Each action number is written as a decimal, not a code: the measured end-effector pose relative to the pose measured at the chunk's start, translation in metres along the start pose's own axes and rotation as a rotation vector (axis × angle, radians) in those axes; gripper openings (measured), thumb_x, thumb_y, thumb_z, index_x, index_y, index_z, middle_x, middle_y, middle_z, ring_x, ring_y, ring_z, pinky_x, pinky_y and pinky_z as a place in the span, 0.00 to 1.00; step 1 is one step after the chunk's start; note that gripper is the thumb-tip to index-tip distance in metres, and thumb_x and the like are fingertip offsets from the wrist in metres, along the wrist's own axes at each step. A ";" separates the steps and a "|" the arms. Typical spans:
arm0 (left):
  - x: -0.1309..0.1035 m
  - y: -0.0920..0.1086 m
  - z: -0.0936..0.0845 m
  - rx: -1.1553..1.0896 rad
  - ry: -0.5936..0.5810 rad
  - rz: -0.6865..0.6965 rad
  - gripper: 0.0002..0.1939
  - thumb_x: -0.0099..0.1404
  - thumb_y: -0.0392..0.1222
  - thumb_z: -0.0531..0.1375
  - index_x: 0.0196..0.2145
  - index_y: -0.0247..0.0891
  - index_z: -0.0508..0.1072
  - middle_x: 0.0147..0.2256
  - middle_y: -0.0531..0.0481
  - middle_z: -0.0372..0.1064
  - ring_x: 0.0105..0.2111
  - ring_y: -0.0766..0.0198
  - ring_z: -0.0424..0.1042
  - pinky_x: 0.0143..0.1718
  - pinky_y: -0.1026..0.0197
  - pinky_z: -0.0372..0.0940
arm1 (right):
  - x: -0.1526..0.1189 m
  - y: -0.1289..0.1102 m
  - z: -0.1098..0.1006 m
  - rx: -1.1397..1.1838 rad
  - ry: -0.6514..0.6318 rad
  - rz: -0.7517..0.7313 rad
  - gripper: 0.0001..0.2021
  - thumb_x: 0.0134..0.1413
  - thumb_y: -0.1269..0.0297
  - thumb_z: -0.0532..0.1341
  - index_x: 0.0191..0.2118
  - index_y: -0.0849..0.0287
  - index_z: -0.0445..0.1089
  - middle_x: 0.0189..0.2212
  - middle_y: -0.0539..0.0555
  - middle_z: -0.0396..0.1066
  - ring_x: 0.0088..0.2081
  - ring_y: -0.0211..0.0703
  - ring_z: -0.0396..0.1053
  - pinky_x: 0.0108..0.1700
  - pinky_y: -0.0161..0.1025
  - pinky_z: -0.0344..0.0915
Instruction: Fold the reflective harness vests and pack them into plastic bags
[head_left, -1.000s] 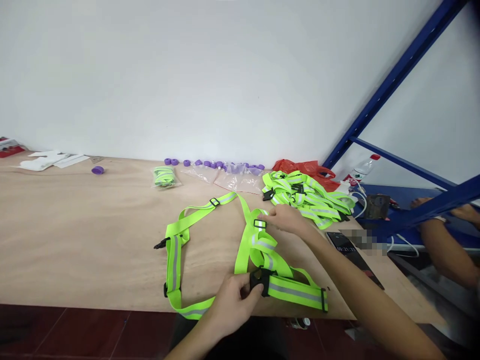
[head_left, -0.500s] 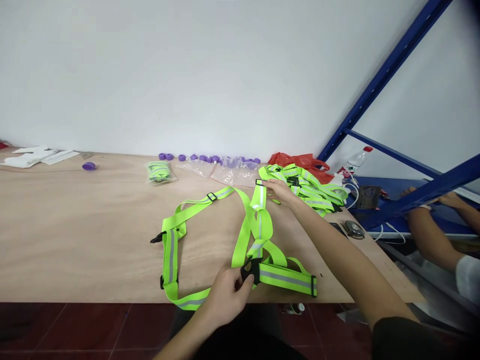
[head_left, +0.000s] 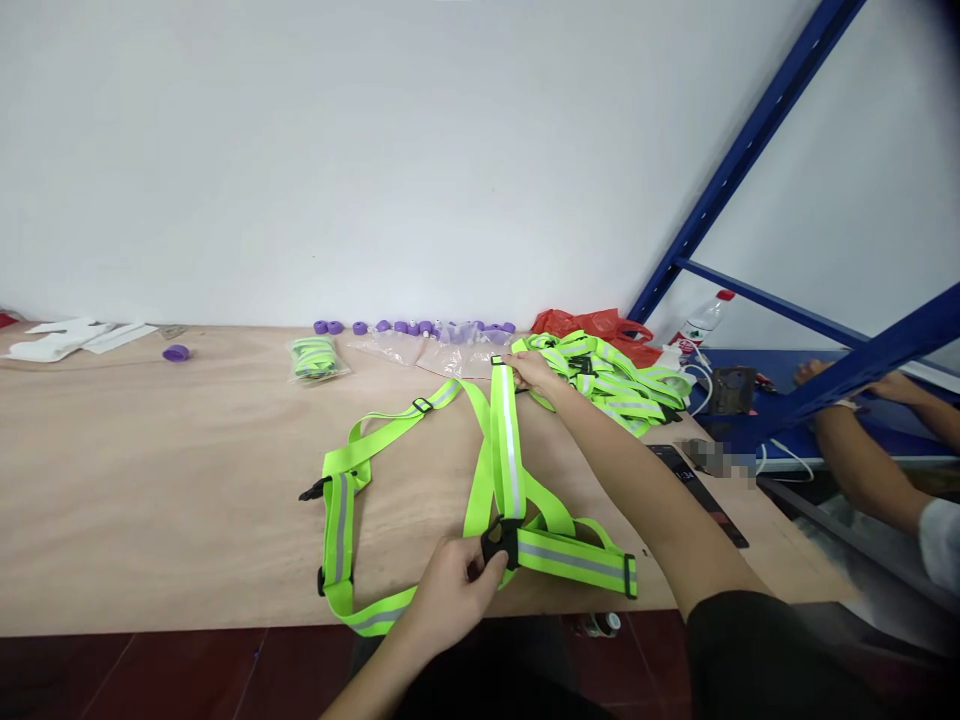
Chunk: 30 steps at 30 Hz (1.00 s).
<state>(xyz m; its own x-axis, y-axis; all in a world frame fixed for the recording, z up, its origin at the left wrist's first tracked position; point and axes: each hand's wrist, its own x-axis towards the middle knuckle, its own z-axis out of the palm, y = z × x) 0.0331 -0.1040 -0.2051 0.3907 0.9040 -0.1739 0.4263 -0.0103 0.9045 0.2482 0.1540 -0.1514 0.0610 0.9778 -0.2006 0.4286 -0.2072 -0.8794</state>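
Note:
Spread over the wooden table is a neon-green reflective harness (head_left: 511, 450) with silver stripes, black buckles and sliders. My left hand (head_left: 459, 590) pinches its black junction buckle (head_left: 501, 540) close to the table's front edge. Farther back, my right hand (head_left: 531, 372) grips the upper end of one strap, beside a black slider (head_left: 498, 360); that strap runs straight and taut between both hands. On the left, the harness forms a loose loop, with a black clip (head_left: 313, 490) sticking outward. A short folded strap (head_left: 577, 562) extends right from the junction buckle.
A heap of similar green straps (head_left: 622, 385) lies behind my right forearm, near a red plastic bag (head_left: 592, 322). A bagged harness (head_left: 315, 358), purple rolls (head_left: 425, 328) and clear bags line the back. A phone (head_left: 701, 497) sits right; another person's arms (head_left: 862, 450) are beyond the blue frame.
My right hand has moved slightly left and back, pulling the twisted strap straight and flat. The left hand keeps its hold on the buckle. More of the phone shows now.

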 end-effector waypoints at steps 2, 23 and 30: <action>0.003 -0.002 0.000 -0.064 0.003 -0.029 0.23 0.66 0.56 0.55 0.21 0.38 0.60 0.20 0.56 0.51 0.22 0.69 0.52 0.24 0.63 0.45 | -0.013 -0.003 -0.003 -0.010 -0.022 -0.020 0.17 0.67 0.57 0.60 0.55 0.63 0.69 0.49 0.59 0.72 0.45 0.47 0.74 0.46 0.47 0.73; -0.003 0.004 0.008 -0.374 0.006 -0.099 0.28 0.64 0.68 0.56 0.29 0.38 0.64 0.15 0.56 0.64 0.11 0.70 0.61 0.12 0.69 0.56 | -0.298 0.142 -0.066 -0.208 0.119 -0.232 0.17 0.53 0.52 0.64 0.47 0.51 0.77 0.46 0.58 0.78 0.48 0.55 0.75 0.51 0.48 0.72; 0.000 0.009 0.006 -0.074 0.131 0.156 0.20 0.71 0.54 0.53 0.26 0.37 0.66 0.21 0.53 0.66 0.22 0.65 0.66 0.26 0.64 0.61 | -0.266 0.152 -0.084 0.239 0.192 -0.107 0.23 0.45 0.39 0.67 0.35 0.54 0.78 0.36 0.57 0.78 0.36 0.50 0.75 0.39 0.44 0.72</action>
<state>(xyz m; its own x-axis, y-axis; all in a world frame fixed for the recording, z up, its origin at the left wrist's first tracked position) 0.0414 -0.1069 -0.1990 0.3361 0.9417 0.0180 0.3058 -0.1272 0.9436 0.3730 -0.1349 -0.1950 0.2057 0.9780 -0.0362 0.2197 -0.0821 -0.9721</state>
